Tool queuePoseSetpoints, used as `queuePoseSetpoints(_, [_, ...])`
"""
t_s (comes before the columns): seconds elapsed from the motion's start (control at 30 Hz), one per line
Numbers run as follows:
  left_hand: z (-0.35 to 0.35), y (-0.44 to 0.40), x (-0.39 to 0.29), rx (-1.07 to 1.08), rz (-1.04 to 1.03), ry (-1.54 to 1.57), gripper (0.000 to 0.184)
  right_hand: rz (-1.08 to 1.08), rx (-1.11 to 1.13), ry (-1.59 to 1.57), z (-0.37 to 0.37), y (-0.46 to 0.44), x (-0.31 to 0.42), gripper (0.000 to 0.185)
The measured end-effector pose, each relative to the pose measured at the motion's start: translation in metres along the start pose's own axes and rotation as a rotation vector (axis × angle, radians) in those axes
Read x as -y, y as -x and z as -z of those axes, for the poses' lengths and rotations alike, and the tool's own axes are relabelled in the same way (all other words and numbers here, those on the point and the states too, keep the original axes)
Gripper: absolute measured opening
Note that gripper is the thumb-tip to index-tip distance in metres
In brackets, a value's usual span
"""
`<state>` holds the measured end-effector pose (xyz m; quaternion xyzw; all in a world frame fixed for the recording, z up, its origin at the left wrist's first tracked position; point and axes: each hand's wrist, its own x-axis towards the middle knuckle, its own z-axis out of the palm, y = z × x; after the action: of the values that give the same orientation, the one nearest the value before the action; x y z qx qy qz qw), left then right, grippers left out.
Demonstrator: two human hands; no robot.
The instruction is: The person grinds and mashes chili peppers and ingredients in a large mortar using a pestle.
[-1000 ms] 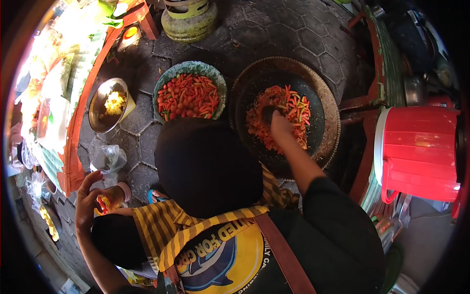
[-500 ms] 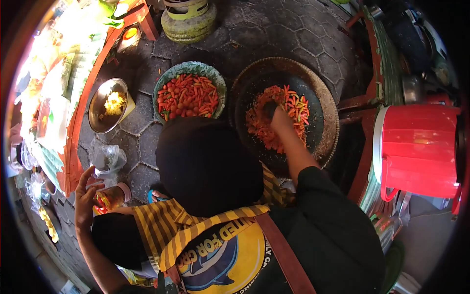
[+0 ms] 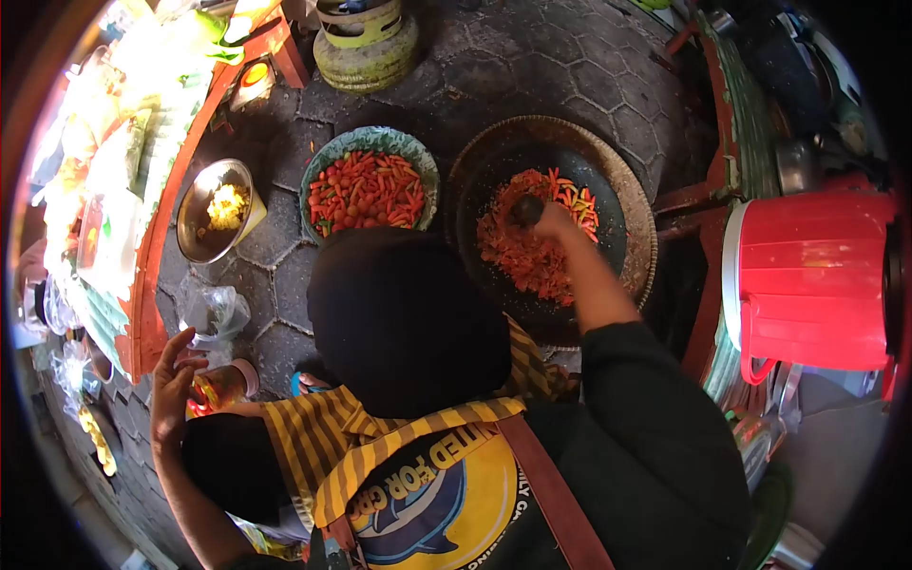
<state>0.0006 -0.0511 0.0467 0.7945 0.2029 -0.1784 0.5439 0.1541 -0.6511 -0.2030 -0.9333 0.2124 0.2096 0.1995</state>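
The right hand (image 3: 554, 224) is clenched around a dark pestle (image 3: 525, 211), whose head comes out at the left side of the fist. This grip is inside a wide round mortar (image 3: 629, 185), with the rim all around it. The red mash (image 3: 534, 266) lies under the pestle, to the left of the grip and also on the near side. The whole chillies (image 3: 578, 201), red and pale yellow, are just beyond the fist and to its right.

The left hand (image 3: 174, 380) is well apart from the grip, far to the left and nearer to the body. Its fingers are loose and raised, and I see nothing held in them. A jar (image 3: 234, 381) with red and yellow contents is just beside it — whether they touch, I cannot tell. A clear plastic bag (image 3: 215, 313) lies beyond this hand.

Left of the grip, and outside the mortar, stands a green patterned basin (image 3: 429, 173) full of red chillies and small tomatoes. Farther left is a metal bowl (image 3: 195, 234) with yellow pieces (image 3: 227, 206) in it. A red container (image 3: 812, 285) is well to the right of the grip.
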Motion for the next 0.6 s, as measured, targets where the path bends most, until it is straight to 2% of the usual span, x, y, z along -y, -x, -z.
queuePoseSetpoints(0.03, [0.003,-0.001,-0.001,-0.001,-0.015,0.0,0.051,-0.098,0.384,-0.228,0.03,-0.004,-0.003,0.019])
queuePoseSetpoints(0.07, [0.005,-0.001,-0.001,0.012,-0.036,-0.011,0.051,-0.092,0.374,-0.227,0.045,-0.003,-0.01,0.019])
queuePoseSetpoints(0.13, [0.001,0.003,0.0,0.0,-0.058,0.02,0.049,-0.276,0.406,-0.398,0.06,0.002,-0.022,0.015])
queuePoseSetpoints(0.17, [0.001,0.006,-0.004,0.045,-0.088,0.021,0.048,-0.277,0.412,-0.384,0.05,0.006,-0.026,0.015])
queuePoseSetpoints(0.23, [0.002,0.005,-0.002,0.055,-0.121,0.045,0.049,-0.326,0.241,-0.383,0.023,0.012,-0.031,0.015])
queuePoseSetpoints(0.27, [0.001,0.004,-0.002,0.052,-0.123,0.046,0.049,-0.404,0.35,-0.504,0.015,0.015,-0.032,0.012])
queuePoseSetpoints(0.37, [0.001,0.004,0.0,0.015,-0.034,0.008,0.051,-0.389,0.441,-0.654,0.012,0.025,-0.026,0.012])
queuePoseSetpoints(0.4, [0.003,0.003,0.002,0.044,-0.001,0.003,0.052,-0.382,0.439,-0.666,0.015,0.021,-0.026,0.023])
queuePoseSetpoints(0.43, [0.005,0.002,0.004,0.072,0.032,-0.001,0.052,-0.384,0.443,-0.673,0.026,0.024,-0.022,0.023])
queuePoseSetpoints(0.5, [0.006,0.002,0.009,0.091,0.004,0.011,0.053,-0.122,0.291,-0.336,0.051,0.031,-0.013,0.032])
queuePoseSetpoints(0.53, [0.005,0.004,0.007,0.073,0.027,0.005,0.053,-0.127,0.294,-0.336,0.056,0.035,-0.012,0.032])
queuePoseSetpoints(0.6, [0.002,0.004,0.004,0.059,0.053,0.0,0.052,0.193,-0.095,0.128,0.062,0.047,-0.012,0.045])
